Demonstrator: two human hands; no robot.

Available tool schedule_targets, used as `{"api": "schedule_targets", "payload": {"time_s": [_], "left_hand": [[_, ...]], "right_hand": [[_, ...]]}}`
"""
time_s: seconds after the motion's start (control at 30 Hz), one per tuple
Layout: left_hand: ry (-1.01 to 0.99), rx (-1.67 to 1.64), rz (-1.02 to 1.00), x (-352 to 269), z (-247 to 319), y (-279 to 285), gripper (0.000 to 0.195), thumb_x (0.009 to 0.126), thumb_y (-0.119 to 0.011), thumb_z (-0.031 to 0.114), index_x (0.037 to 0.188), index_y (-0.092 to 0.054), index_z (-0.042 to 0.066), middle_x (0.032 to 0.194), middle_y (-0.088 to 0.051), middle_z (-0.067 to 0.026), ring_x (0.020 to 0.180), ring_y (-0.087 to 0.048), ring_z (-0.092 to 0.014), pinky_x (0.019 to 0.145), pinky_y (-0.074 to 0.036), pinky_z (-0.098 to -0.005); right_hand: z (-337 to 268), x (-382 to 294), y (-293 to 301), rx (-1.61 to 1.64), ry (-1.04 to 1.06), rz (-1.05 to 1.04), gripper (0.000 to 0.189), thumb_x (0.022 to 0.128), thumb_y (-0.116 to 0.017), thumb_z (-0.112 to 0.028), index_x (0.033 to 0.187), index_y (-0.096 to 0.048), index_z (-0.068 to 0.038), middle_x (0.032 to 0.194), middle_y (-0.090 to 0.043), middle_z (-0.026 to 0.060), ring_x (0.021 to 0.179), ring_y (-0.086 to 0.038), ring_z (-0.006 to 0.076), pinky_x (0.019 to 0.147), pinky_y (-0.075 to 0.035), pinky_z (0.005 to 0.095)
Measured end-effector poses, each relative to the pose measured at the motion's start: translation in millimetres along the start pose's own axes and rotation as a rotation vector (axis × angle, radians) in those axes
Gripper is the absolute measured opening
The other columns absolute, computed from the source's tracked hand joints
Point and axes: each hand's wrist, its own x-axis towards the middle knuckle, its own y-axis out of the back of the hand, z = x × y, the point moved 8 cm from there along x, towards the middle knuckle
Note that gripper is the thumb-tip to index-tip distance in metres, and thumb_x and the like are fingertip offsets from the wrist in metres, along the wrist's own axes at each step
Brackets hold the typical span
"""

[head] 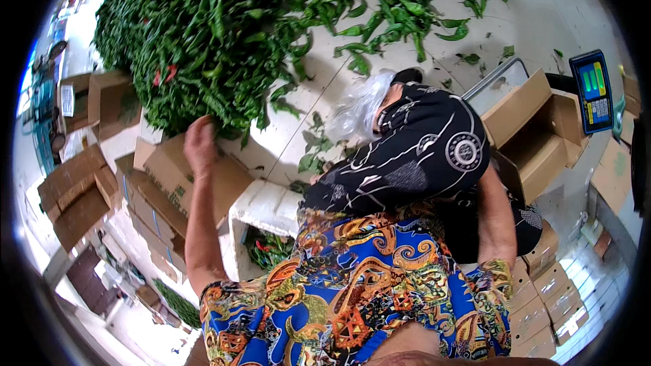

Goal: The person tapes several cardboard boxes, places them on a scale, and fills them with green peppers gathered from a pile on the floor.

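My left hand (200, 145) is at the near edge of a large heap of green peppers (224, 35), above an open cardboard box (173, 173). It is blurred and its fingertips are not clear, so I cannot tell whether it holds a pepper. My right forearm (496, 213) runs down beside my bent leg in black patterned trousers (407, 147), and the hand is hidden behind the knee. By the trouser cuff lies a crumpled clear plastic bag (356, 104). A white foam box (254, 203) with green and a few red peppers stands left of my lap.
Open cardboard boxes (79, 198) stand at left, another (539, 132) at right beside a blue scale display (592, 91). Stacked cartons (539, 295) are at lower right. Loose peppers (391, 25) and leaves (315, 147) lie on the tiled floor (325, 68).
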Motion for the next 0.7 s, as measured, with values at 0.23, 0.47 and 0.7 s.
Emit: {"api": "schedule_targets", "payload": {"time_s": [0.23, 0.47, 0.7], "left_hand": [[-0.614, 0.089, -0.479, 20.5, 139.6, -301.3, 0.043, 0.079, -0.067, 0.000, 0.121, -0.063, 0.006, 0.120, -0.059, -0.0156, 0.114, -0.052, -0.038, 0.099, -0.044, -0.0448], [-0.872, 0.393, -0.426, 14.5, 173.4, -392.5, 0.064, 0.070, -0.063, 0.003, 0.132, -0.053, 0.014, 0.128, -0.051, -0.0127, 0.123, -0.046, -0.034, 0.097, -0.038, -0.0501], [-0.865, 0.494, -0.570, 8.7, 182.9, -416.7, 0.038, 0.074, -0.062, 0.004, 0.111, -0.054, 0.010, 0.104, -0.051, -0.0142, 0.106, -0.051, -0.034, 0.087, -0.042, -0.0501]], "right_hand": [[165.8, 1.5, -59.7, 0.031, -0.346, -0.031, 0.030, 0.097, -0.052, -0.024, 0.120, -0.061, -0.007, 0.117, -0.063, 0.0201, 0.107, -0.063, 0.0358, 0.089, -0.050, 0.0408], [126.0, 59.0, -53.0, 0.039, -0.196, -0.069, 0.029, 0.089, -0.063, -0.013, 0.117, -0.060, -0.010, 0.112, -0.063, 0.0175, 0.104, -0.062, 0.0401, 0.087, -0.052, 0.0464], [116.0, 114.8, -39.0, 0.227, -0.231, 0.133, 0.023, 0.085, -0.065, -0.014, 0.106, -0.065, -0.005, 0.100, -0.066, 0.0188, 0.088, -0.066, 0.0368, 0.081, -0.054, 0.0428]]}}
